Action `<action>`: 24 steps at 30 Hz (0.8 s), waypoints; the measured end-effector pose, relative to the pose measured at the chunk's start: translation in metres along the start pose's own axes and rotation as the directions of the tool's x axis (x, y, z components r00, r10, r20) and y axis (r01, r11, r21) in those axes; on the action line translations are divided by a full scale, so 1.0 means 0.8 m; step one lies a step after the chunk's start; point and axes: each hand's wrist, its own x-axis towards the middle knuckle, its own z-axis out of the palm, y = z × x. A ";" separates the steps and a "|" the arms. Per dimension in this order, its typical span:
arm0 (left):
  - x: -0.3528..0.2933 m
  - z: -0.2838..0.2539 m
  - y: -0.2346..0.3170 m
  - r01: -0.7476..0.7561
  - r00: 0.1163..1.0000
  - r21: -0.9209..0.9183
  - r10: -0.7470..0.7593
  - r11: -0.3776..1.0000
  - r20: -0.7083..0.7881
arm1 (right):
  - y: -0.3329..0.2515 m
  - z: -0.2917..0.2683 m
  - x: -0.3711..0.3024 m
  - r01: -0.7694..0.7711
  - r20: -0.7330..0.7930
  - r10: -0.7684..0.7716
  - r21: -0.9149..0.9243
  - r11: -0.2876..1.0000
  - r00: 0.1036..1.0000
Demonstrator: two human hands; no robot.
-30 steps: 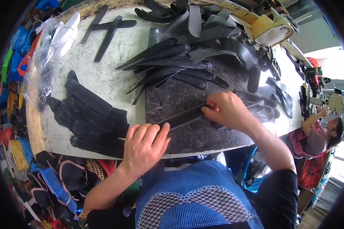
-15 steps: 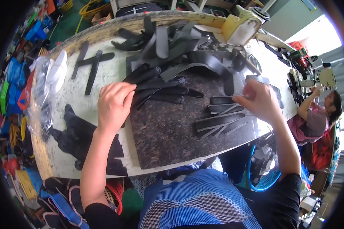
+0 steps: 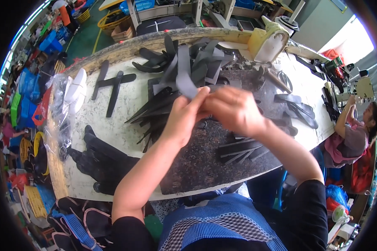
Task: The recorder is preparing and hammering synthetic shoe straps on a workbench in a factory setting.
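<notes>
My left hand (image 3: 185, 117) and my right hand (image 3: 235, 109) meet above the middle of the dark speckled slab (image 3: 197, 167), fingers closed together. A bent grey strip (image 3: 185, 81) runs up and away from the fingertips, toward the far pile. Motion blurs my right hand, and its fingers partly hide the strip. Under and beside my left wrist lies a bunch of thin black strips (image 3: 148, 111). Near my right forearm, a fanned stack of black strips with pale edges (image 3: 243, 148) rests on the slab.
A heap of grey and black strips (image 3: 205, 58) lies at the far side, near a yellowish block (image 3: 266, 44). Crossed strips (image 3: 115, 85), dark pieces (image 3: 102, 161) and white shapes in clear plastic (image 3: 76, 90) lie left. Another person (image 3: 354, 134) works at the right.
Both hands have come together over the slab, the left moving right from the black bunch, the right moving left from the fanned stack. A grey strip is now between them. The view has shifted slightly.
</notes>
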 end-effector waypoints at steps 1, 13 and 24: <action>0.008 0.006 -0.004 -0.052 0.993 0.087 0.060 0.995 -0.099 | -0.008 -0.001 -0.011 0.013 0.048 -0.012 -0.027 1.000 0.999; 0.009 -0.037 0.030 -0.535 0.845 -0.286 0.493 0.795 -0.209 | 0.064 -0.023 -0.045 -0.177 -0.127 0.142 -0.333 0.926 0.982; -0.060 -0.061 0.037 0.415 0.844 0.210 -0.461 0.885 0.275 | 0.036 -0.067 0.005 -0.394 -0.021 0.403 0.169 0.904 0.915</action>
